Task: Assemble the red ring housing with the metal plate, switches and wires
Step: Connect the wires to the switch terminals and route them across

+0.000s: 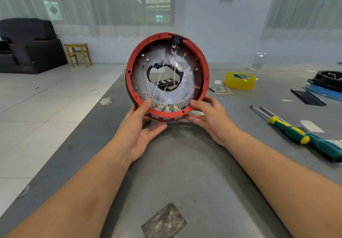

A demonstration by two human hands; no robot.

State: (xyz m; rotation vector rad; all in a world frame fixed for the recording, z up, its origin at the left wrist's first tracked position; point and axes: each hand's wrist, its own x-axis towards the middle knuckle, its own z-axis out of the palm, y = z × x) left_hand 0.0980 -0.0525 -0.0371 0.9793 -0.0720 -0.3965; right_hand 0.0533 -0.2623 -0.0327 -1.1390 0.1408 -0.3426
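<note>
The red ring housing [203,67] stands on edge above the grey table, its open side facing me. Inside sits the silvery metal plate [140,75] with a ragged centre hole. White wires [174,65] with brass terminals cross it. A black switch [176,38] is set in the top rim, and three brass-tipped switches [167,107] sit at the bottom rim. My left hand [142,125] grips the lower left rim, thumb on the inner edge. My right hand [209,115] grips the lower right rim.
A yellow tape roll [240,80] lies to the right, with loose brass-tipped wires [224,91] beside it. Two green-handled screwdrivers [296,134] lie at the right. Black and blue parts [325,86] sit at the far right. The table's left edge [103,97] borders tiled floor.
</note>
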